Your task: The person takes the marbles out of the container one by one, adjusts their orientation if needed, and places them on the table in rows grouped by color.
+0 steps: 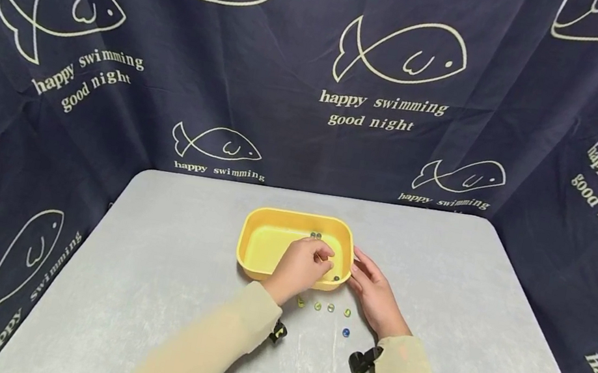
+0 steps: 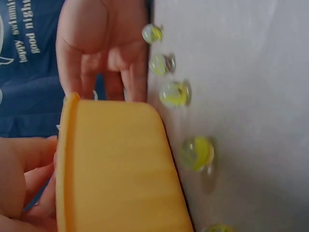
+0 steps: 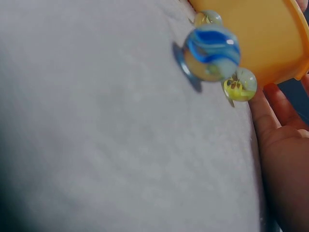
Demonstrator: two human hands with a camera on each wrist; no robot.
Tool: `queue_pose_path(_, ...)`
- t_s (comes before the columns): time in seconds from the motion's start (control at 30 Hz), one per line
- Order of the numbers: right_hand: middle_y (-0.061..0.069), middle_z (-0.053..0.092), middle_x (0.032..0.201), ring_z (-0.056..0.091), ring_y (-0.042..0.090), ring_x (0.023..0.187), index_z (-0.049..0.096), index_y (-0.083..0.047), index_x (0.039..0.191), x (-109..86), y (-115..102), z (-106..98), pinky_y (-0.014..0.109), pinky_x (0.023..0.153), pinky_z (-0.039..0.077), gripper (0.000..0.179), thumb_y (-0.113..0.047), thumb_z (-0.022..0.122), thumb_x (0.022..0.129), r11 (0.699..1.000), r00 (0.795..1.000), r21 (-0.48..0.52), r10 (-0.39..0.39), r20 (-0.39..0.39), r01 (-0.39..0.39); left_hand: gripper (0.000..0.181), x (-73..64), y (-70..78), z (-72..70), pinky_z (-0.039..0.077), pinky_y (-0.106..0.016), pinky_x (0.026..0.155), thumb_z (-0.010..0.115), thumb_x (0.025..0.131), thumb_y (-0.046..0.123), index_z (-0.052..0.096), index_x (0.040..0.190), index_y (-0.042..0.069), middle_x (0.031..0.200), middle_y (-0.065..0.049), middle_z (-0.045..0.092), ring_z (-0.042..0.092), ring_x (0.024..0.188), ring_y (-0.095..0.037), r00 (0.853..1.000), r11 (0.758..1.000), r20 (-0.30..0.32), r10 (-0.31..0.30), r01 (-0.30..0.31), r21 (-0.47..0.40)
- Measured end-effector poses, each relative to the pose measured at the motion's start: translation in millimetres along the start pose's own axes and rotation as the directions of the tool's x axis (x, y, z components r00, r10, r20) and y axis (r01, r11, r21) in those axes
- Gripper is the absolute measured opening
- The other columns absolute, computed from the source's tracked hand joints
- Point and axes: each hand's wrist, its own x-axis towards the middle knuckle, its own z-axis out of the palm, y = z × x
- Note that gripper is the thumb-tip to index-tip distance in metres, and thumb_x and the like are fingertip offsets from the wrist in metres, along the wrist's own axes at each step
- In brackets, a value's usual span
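Observation:
My left hand (image 1: 302,266) reaches over the front rim of a yellow plastic tub (image 1: 247,260), its fingers bent inside the tub's opening. In the left wrist view, those fingers (image 2: 36,154) partly disappear behind the rim; I cannot tell whether they hold a marble. Inside the tub, two dark marbles (image 1: 316,235) sit by the back wall and another marble (image 1: 336,278) near the front right. My right hand (image 1: 376,295) rests its extended fingers against the tub's right end.
Several clear marbles with yellow swirls (image 2: 198,153) stand in a row on the grey table (image 1: 140,285) before the tub. A blue-swirled marble (image 3: 212,52) lies nearer to me. Dark blue fish-print cloth (image 1: 304,82) hangs behind the table and at both sides.

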Motion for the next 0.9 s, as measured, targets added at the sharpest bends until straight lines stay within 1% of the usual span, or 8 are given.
queue_pose_path(0.1,0.018,0.044,0.154,0.048,0.032,0.139,0.038,-0.013,0.16,-0.3,-0.4,0.6,0.025,0.103,0.048,0.054,-0.017,0.054,0.109,1.0,1.0,0.0,-0.001,0.005,0.001,0.013,10.4,-4.6,1.9,0.05,-0.021,0.074,0.078,0.091,0.014,0.078,0.104,0.012,0.084,0.011,0.065,0.058,0.079,-0.005,0.994,0.999,0.105,-0.028,0.024,0.04)
queue_pose_path(0.23,0.018,0.043,0.154,0.047,0.03,0.139,0.038,-0.013,0.16,-0.4,-0.8,0.5,0.025,0.103,0.048,0.053,-0.016,0.054,0.109,1.0,1.0,0.008,-0.001,0.002,0.001,0.012,20.9,-6.6,7.0,0.049,-0.022,0.072,0.078,0.091,0.015,0.077,0.102,0.012,0.08,0.01,0.063,0.057,0.076,-0.006,0.972,0.997,0.227,-0.055,0.043,0.061)
queue_pose_path(0.33,0.019,0.043,0.154,0.046,0.028,0.139,0.037,-0.012,0.16,-0.5,-0.9,-0.4,0.024,0.103,0.047,0.054,-0.015,0.053,0.109,1.0,1.0,0.006,-0.004,0.01,0.004,0.013,25.3,-5.8,10.9,0.048,-0.022,0.071,0.08,0.089,0.015,0.077,0.101,0.011,0.08,0.009,0.064,0.057,0.074,-0.006,0.957,0.996,0.284,-0.067,0.048,0.073)
queue_pose_path(0.43,0.019,0.043,0.153,0.047,0.028,0.138,0.037,-0.012,0.16,-0.7,-1.5,-0.8,0.025,0.104,0.047,0.055,-0.016,0.054,0.109,1.0,1.0,0.008,-0.003,0.008,0.003,0.013,29.8,-4.7,12.9,0.048,-0.022,0.071,0.082,0.088,0.017,0.078,0.099,0.012,0.079,0.009,0.065,0.057,0.073,-0.006,0.946,0.993,0.315,-0.078,0.045,0.109)
queue_pose_path(0.57,0.017,0.044,0.153,0.048,0.028,0.138,0.038,-0.014,0.16,-1.1,-2.5,-0.8,0.025,0.103,0.047,0.054,-0.015,0.054,0.108,1.0,1.0,0.016,0.004,0.004,-0.004,0.012,35.8,-4.3,14.7,0.048,-0.024,0.076,0.082,0.086,0.019,0.078,0.095,0.013,0.081,0.009,0.067,0.058,0.076,-0.009,0.936,0.989,0.335,-0.111,0.071,0.13)
queue_pose_path(0.73,0.017,0.043,0.154,0.046,0.03,0.14,0.038,-0.013,0.16,-2.0,-2.3,-0.7,0.025,0.104,0.047,0.054,-0.015,0.053,0.109,1.0,1.0,0.017,-0.003,0.003,0.003,0.008,42.5,-10.2,19.7,0.049,-0.023,0.086,0.081,0.086,0.022,0.08,0.092,0.017,0.087,0.014,0.072,0.062,0.086,-0.006,0.91,0.985,0.389,-0.143,0.093,0.144)
queue_pose_path(0.8,0.016,0.042,0.155,0.046,0.03,0.14,0.038,-0.013,0.16,-2.4,-1.8,-0.9,0.024,0.104,0.047,0.054,-0.016,0.054,0.109,1.0,1.0,0.014,-0.003,0.001,0.003,0.006,44.7,-12.7,21.4,0.049,-0.023,0.087,0.08,0.087,0.022,0.081,0.092,0.018,0.088,0.015,0.072,0.062,0.087,-0.005,0.898,0.985,0.413,-0.149,0.097,0.145)
queue_pose_path(0.9,0.016,0.042,0.155,0.046,0.029,0.14,0.038,-0.013,0.16,-2.3,-1.0,-1.3,0.024,0.104,0.047,0.054,-0.017,0.055,0.108,1.0,1.0,0.014,-0.006,0.004,0.006,0.006,47.0,-14.2,22.5,0.05,-0.022,0.087,0.079,0.087,0.021,0.081,0.093,0.019,0.089,0.015,0.073,0.063,0.087,-0.004,0.887,0.985,0.436,-0.154,0.103,0.138)
